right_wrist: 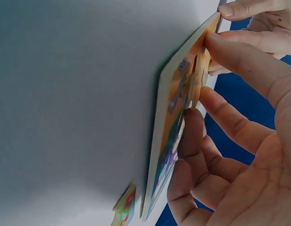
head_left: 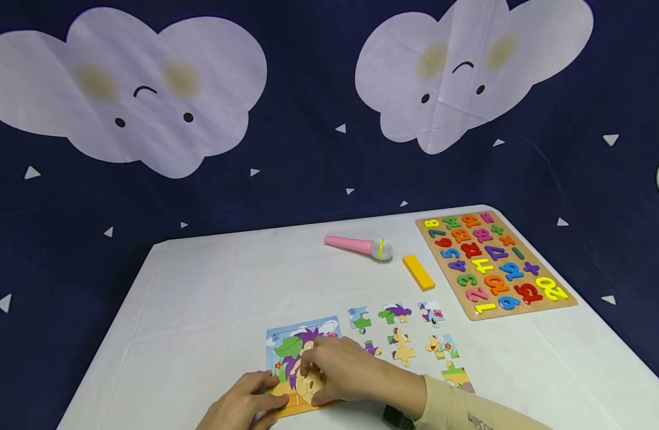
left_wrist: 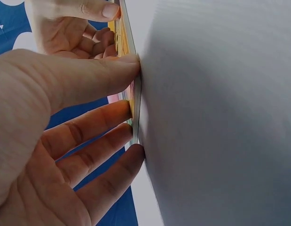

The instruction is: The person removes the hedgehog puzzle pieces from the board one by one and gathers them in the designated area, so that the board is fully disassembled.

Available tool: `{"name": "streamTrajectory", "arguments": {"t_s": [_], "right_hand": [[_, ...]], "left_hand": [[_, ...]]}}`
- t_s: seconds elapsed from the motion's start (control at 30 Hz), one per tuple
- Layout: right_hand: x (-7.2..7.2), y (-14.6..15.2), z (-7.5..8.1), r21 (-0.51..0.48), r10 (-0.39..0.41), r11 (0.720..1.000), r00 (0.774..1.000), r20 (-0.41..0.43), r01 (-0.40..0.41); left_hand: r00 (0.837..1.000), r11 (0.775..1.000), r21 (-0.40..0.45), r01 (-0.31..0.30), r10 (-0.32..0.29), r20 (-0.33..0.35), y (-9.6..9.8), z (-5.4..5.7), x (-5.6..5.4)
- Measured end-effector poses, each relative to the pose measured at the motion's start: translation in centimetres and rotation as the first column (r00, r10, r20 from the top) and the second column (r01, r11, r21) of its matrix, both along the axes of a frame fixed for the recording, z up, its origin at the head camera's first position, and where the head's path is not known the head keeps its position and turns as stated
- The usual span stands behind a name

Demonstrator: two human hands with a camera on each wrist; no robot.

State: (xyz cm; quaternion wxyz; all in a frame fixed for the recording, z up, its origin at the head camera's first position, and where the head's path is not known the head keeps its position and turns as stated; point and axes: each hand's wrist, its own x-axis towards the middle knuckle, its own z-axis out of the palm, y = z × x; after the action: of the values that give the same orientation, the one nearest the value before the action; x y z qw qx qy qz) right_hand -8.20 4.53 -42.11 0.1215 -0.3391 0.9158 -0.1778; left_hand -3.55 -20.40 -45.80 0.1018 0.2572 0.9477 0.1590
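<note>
A framed jigsaw board [head_left: 304, 325] with a purple-haired cartoon hedgehog picture lies near the front of the white table. Over its lower middle, my right hand [head_left: 342, 370] pinches a beige puzzle piece [head_left: 310, 387] between thumb and forefinger. In the right wrist view this puzzle piece [right_wrist: 197, 75] stands slightly raised and tilted from the board [right_wrist: 159, 113]; how well it fits its neighbours is hidden. My left hand [head_left: 240, 399] touches the board's lower left corner, its fingers fairly straight against the edge in the left wrist view.
Several loose puzzle pieces [head_left: 402, 346] lie right of the board, some partly behind my right forearm. Farther back are a pink toy microphone [head_left: 353, 243], a yellow block [head_left: 418, 273] and a wooden number board [head_left: 471, 313]. A dark cloth with clouds hangs behind the table.
</note>
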Motion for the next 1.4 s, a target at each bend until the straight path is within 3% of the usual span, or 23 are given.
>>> {"name": "streamTrajectory", "arguments": {"t_s": [0.73,0.97,1.4], "right_hand": [[0.0,0.2,0.2,-0.002,0.046,0.999,0.998,-0.038,-0.046],[-0.2,0.8,0.3,-0.064,-0.015,0.998,1.000,0.013,0.015],[-0.4,4.3,1.2,-0.179,-0.074,0.980,0.992,0.104,0.092]], "left_hand": [[1.000,1.000,-0.020,0.001,0.000,0.012,0.2,0.2,0.0],[1.000,1.000,-0.006,0.013,-0.013,-0.009,0.0,0.0,0.0],[1.000,1.000,-0.021,-0.009,0.010,0.023,0.2,0.3,0.0]]}}
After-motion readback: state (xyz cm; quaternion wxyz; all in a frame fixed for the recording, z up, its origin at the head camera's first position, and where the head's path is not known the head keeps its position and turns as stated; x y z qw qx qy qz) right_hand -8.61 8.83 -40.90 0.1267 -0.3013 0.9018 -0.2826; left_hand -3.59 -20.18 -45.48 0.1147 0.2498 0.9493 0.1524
